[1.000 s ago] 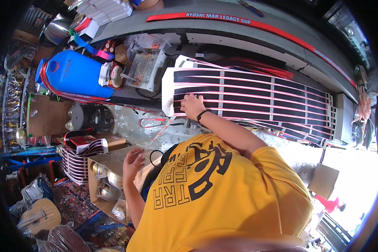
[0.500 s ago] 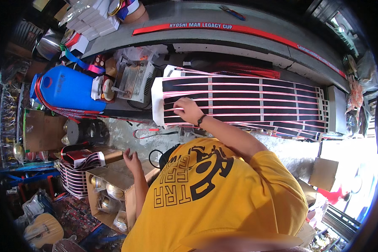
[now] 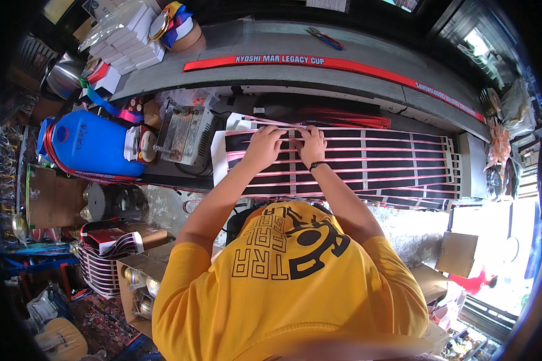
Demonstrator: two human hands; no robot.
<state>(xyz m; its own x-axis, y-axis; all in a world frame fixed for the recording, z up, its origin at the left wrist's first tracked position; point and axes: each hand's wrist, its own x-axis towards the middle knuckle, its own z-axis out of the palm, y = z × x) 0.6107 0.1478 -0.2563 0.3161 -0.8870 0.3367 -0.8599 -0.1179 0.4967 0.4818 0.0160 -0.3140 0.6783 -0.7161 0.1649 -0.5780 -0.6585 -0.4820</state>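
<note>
A long stack of black sheets, crossed lengthwise by pinkish-white strips and crosswise by pale bands, lies in front of me. Near its far left part, both hands are side by side with bent fingers. My left hand closes over a pinkish-white strip at the far edge. Just to its right, my right hand, with a dark bracelet on the wrist, closes on the same strip. Fingertips are partly hidden by the hands. White margins show at the sheets' left end.
A grey bench behind the stack holds a long red strap, pliers and white boxes. Left of the sheets are a metal machine and a blue plastic container. A cardboard box stands at lower left.
My left hand has come up from beside the cardboard box onto the sheets. My right hand has moved right and farther away, and now both hands are at the far strip.
</note>
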